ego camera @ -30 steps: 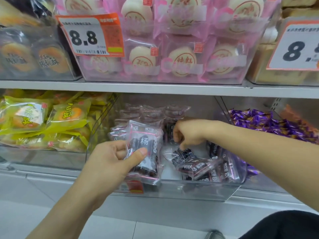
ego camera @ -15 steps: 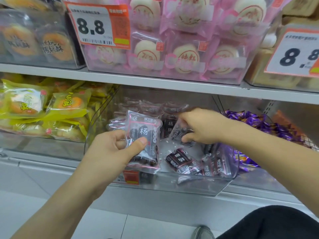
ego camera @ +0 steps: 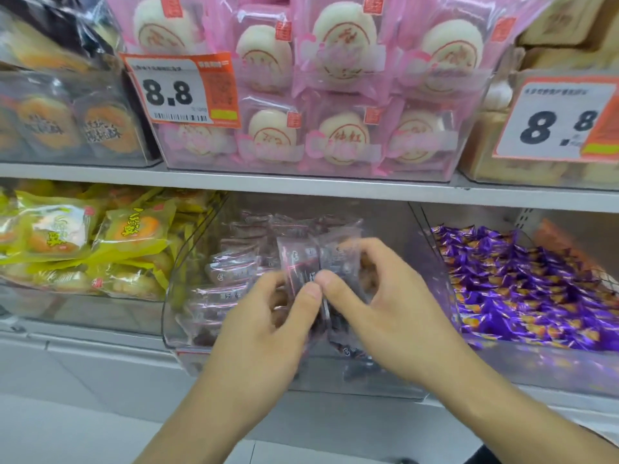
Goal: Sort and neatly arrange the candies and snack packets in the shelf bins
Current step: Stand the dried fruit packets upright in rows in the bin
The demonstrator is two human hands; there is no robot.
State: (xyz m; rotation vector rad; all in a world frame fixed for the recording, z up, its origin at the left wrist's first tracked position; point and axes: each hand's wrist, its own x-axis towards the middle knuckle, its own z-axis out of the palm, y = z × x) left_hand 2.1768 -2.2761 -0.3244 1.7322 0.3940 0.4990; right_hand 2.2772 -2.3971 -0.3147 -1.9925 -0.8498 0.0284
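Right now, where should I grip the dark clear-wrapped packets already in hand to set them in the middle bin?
Pinch the dark packets at their lower edges, from the front, as the left hand and right hand do now: they stand upright and face out, so this grip probably keeps them so in the middle bin.

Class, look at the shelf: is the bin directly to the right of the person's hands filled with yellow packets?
No. That bin holds purple-wrapped candies; the yellow packets lie left of the hands.

A grey metal shelf board [ego camera: 301,187] ran across the whole view. Below it, at the right, a perforated upright strip [ego camera: 524,218] stood against the back. Under the board's lower tier a pale grey base panel [ego camera: 100,370] sloped toward a light tiled floor [ego camera: 67,437]. The light was even and bright, without hard shadows.
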